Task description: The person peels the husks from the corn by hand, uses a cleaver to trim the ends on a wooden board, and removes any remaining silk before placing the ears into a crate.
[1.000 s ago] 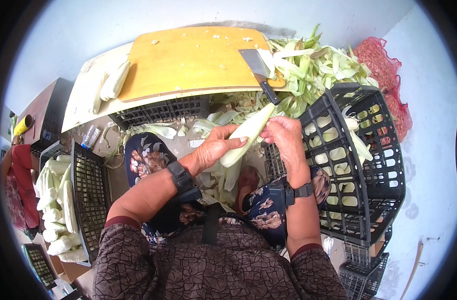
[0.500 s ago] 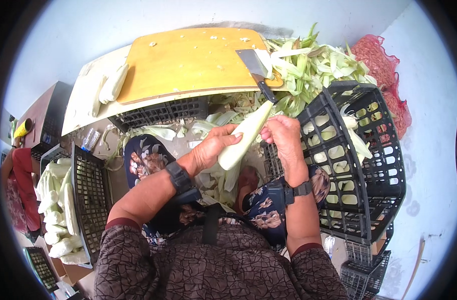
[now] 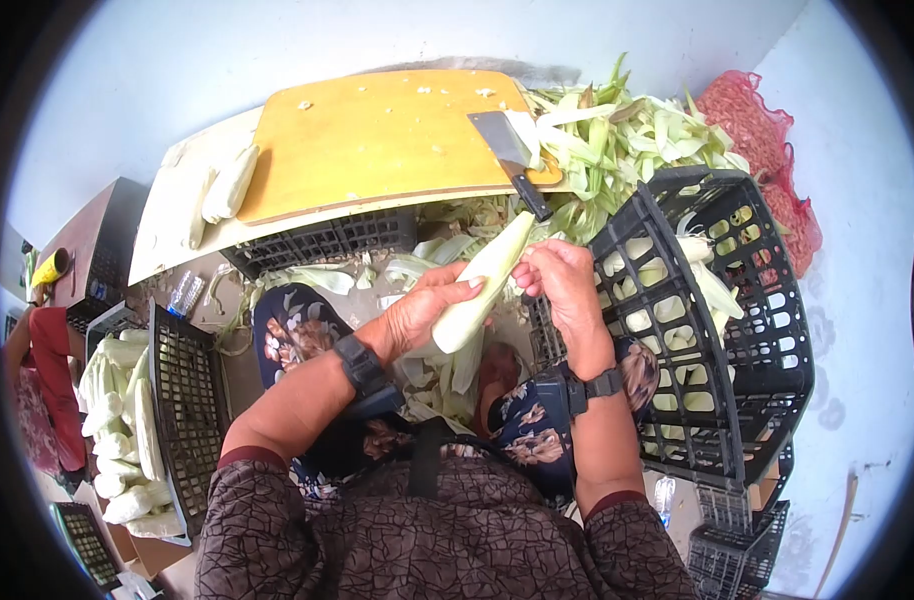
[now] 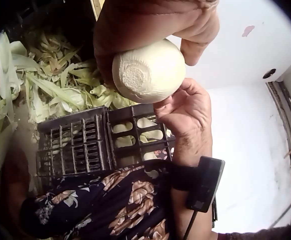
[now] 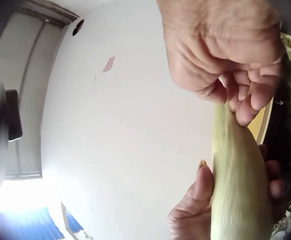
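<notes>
A pale green ear of corn (image 3: pixel 480 292) in its husk slants up and right over the person's lap. The left hand (image 3: pixel 417 312) grips it around the lower half, thumb along the top side. The left wrist view shows the round, cut base of the ear (image 4: pixel 148 70). At the ear's right side, the right hand (image 3: pixel 567 285) pinches the husk between thumb and fingertips. Close up in the right wrist view, the thumb and fingertips of the right hand (image 5: pixel 225 55) meet on the narrow part of the ear (image 5: pixel 238 185).
A cleaver (image 3: pixel 499 138) lies on a yellow cutting board (image 3: pixel 367 140), near a heap of husks (image 3: pixel 632 140). Black crates (image 3: pixel 667 330) stand at the right, one holding corn. Another crate (image 3: pixel 189 400) at the left stands by stacked ears (image 3: pixel 117 430). A red mesh sack (image 3: pixel 742 120) leans behind.
The left hand still grips the ear, and the right hand stays at its side with small finger movements. The head view has shifted slightly.
</notes>
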`<state>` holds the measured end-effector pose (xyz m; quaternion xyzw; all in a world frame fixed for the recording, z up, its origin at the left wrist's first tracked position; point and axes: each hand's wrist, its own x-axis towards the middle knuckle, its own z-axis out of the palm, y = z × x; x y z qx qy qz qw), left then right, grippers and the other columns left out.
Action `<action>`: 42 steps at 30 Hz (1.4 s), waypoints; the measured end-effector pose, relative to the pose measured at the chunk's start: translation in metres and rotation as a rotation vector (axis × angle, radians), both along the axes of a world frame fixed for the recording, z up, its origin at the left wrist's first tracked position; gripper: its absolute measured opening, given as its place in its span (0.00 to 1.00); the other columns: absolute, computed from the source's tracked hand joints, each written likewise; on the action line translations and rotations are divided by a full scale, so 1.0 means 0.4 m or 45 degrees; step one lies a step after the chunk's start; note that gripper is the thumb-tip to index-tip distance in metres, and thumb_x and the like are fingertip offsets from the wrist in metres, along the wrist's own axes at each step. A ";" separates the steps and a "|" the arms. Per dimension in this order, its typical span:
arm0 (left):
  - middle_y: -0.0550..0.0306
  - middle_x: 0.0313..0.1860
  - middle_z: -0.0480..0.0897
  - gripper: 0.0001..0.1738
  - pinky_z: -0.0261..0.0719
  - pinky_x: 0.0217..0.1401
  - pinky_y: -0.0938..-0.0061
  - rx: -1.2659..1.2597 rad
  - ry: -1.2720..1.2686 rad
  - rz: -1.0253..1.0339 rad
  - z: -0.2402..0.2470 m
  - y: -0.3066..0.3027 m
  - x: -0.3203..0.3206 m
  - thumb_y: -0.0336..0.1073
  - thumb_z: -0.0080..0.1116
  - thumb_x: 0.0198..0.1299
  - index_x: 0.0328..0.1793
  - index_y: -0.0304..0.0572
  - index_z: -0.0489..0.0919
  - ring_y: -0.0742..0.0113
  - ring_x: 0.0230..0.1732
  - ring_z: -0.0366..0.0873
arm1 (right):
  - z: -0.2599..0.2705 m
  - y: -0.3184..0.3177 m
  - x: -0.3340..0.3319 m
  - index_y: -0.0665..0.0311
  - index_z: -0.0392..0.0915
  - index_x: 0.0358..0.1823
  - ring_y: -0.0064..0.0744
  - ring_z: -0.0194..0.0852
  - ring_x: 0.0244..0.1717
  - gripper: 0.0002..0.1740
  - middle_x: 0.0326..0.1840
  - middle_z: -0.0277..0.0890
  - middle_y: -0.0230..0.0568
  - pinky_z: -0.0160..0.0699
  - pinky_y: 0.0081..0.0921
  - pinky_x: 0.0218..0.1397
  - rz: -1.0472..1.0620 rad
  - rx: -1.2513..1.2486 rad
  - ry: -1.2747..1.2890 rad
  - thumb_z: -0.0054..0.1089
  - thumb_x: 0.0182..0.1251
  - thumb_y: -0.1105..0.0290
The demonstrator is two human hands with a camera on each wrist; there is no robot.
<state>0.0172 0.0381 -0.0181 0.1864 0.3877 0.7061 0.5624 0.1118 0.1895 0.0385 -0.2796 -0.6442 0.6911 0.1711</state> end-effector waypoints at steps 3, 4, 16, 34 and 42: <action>0.52 0.40 0.78 0.20 0.77 0.45 0.72 -0.036 0.068 0.037 0.009 -0.002 0.006 0.37 0.55 0.58 0.54 0.33 0.69 0.65 0.38 0.78 | -0.016 0.007 -0.004 0.71 0.76 0.29 0.19 0.70 0.20 0.08 0.22 0.75 0.37 0.68 0.13 0.22 0.015 0.081 -0.019 0.50 0.57 0.73; 0.52 0.40 0.78 0.20 0.77 0.45 0.72 -0.038 0.067 0.035 0.006 -0.001 0.007 0.37 0.55 0.58 0.54 0.33 0.69 0.65 0.38 0.78 | -0.022 0.010 -0.004 0.72 0.75 0.31 0.20 0.72 0.22 0.08 0.25 0.76 0.38 0.69 0.13 0.24 0.032 0.143 -0.023 0.50 0.58 0.73; 0.56 0.40 0.78 0.24 0.74 0.40 0.80 -0.141 0.522 0.047 0.016 -0.005 0.016 0.40 0.58 0.55 0.54 0.32 0.69 0.73 0.36 0.76 | -0.023 0.018 0.002 0.74 0.76 0.29 0.20 0.71 0.19 0.09 0.21 0.75 0.38 0.69 0.13 0.22 0.031 0.197 -0.088 0.47 0.55 0.76; 0.45 0.42 0.77 0.27 0.79 0.46 0.67 0.115 -0.087 -0.089 -0.011 0.001 -0.003 0.43 0.56 0.57 0.57 0.32 0.67 0.57 0.41 0.79 | -0.001 0.021 0.007 0.74 0.74 0.31 0.21 0.70 0.19 0.10 0.22 0.75 0.40 0.68 0.14 0.22 0.048 -0.063 0.022 0.47 0.56 0.72; 0.53 0.37 0.78 0.19 0.77 0.40 0.76 0.023 0.083 0.023 0.004 -0.001 0.014 0.39 0.54 0.58 0.50 0.33 0.71 0.67 0.34 0.78 | -0.012 0.017 0.004 0.74 0.75 0.28 0.22 0.74 0.22 0.12 0.23 0.75 0.38 0.71 0.15 0.24 0.037 0.040 0.087 0.49 0.56 0.70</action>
